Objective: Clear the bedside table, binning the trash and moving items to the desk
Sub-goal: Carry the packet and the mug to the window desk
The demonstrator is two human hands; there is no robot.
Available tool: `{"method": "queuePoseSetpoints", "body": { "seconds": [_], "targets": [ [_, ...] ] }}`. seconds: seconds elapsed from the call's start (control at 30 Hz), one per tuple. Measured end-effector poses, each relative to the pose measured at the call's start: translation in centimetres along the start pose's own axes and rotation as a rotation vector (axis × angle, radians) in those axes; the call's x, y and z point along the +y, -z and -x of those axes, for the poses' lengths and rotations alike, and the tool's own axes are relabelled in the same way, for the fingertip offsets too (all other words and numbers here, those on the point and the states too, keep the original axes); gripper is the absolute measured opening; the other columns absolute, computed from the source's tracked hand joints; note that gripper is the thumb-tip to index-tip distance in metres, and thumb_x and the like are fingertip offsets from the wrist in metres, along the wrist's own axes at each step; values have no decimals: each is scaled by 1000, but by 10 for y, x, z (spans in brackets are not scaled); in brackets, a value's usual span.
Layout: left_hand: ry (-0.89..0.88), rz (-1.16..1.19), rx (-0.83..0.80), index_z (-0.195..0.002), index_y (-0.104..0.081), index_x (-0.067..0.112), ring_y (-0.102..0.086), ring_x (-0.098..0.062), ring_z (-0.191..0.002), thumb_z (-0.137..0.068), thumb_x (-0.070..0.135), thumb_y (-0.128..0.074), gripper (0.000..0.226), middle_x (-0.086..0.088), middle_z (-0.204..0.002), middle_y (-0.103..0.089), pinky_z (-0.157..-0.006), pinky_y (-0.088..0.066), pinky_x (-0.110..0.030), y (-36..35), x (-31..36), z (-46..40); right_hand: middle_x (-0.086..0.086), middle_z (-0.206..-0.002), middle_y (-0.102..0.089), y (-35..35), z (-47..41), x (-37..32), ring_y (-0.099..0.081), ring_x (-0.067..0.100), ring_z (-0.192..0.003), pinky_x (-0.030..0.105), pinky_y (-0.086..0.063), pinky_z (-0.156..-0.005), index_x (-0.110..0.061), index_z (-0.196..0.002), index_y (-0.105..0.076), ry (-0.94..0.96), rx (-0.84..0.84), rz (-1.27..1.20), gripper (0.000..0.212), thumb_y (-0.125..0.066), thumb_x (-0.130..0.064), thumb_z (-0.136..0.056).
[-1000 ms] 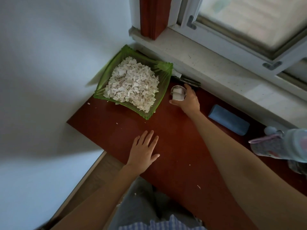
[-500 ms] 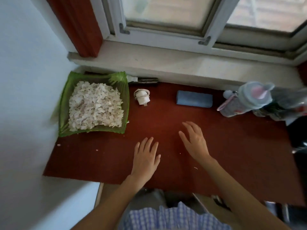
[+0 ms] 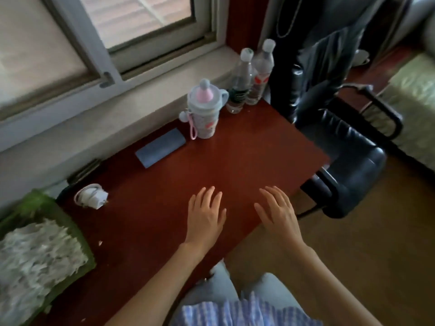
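Observation:
The red-brown desk [image 3: 247,156] runs under the window. On it lie a small white charger with its coiled cable [image 3: 90,196], a blue case [image 3: 160,147], a pastel kids' water bottle [image 3: 204,111] and two clear plastic bottles [image 3: 250,76]. My left hand [image 3: 206,215] hovers flat over the desk's front middle, fingers straight and holding nothing. Just to its right, over the desk's front edge, my right hand [image 3: 277,211] is spread open, also holding nothing.
A green tray [image 3: 54,215] heaped with white paper shreds fills the desk's left end. A dark slim object [image 3: 84,170] lies along the sill wall. A black office chair [image 3: 348,165] with clothes draped on it stands at the right, a bed [image 3: 414,109] beyond.
My right hand let go of the white charger near the tray and drew back beside the left. The view swung right, bringing the bottles, chair and bed into sight.

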State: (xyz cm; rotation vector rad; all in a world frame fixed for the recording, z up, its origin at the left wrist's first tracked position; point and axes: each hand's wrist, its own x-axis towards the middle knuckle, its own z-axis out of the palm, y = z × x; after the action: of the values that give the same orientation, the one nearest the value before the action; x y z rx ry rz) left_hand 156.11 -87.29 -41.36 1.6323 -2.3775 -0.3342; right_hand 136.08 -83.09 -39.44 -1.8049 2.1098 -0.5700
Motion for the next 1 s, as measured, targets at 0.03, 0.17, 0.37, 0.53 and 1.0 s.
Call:
{"method": "queuePoseSetpoints", "body": {
  "seconds": [0.03, 0.17, 0.37, 0.53, 1.0],
  "targets": [
    [-36, 5, -10, -126, -56, 13, -46, -30, -127, -90, 33, -52, 41, -10, -133, -54, -103, -40, -49, -1, 11, -4, 10, -132, -57, 8, 8, 8, -43, 28, -133, 48, -40, -107, -10, -127, -57, -33, 30, 2, 53, -41, -47, -92],
    [-181, 14, -29, -122, -59, 12, -50, -29, -123, -88, 35, -47, 44, -9, -128, -58, -100, -42, -49, -6, 57, -15, 11, -128, -60, 38, 49, 43, -47, 30, -129, 50, -43, -104, -9, -124, -60, -159, 140, 16, 52, -42, -46, -92],
    [-356, 16, -73, -125, -57, 12, -50, -26, -124, -89, 32, -57, 41, -8, -129, -59, -101, -40, -45, -12, 145, 2, 9, -132, -57, 83, 139, 94, -41, 28, -133, 48, -39, -108, -11, -126, -58, -351, 190, 36, 56, -37, -50, -93],
    [-453, 60, -100, -130, -54, 12, -45, -26, -129, -91, 35, -54, 45, -8, -135, -54, -105, -36, -44, -19, 220, 48, 10, -131, -57, 119, 231, 128, -41, 28, -133, 45, -37, -110, -9, -126, -57, -459, 286, 73, 39, -53, -33, -95],
    [-787, 42, -171, -129, -54, 9, -48, -33, -125, -86, 32, -62, 49, -16, -133, -54, -102, -38, -51, -50, 400, 104, 16, -127, -59, 186, 395, 223, -47, 32, -128, 44, -40, -108, -4, -122, -60, -832, 488, 135, 39, -62, -26, -90]
  ]
}}
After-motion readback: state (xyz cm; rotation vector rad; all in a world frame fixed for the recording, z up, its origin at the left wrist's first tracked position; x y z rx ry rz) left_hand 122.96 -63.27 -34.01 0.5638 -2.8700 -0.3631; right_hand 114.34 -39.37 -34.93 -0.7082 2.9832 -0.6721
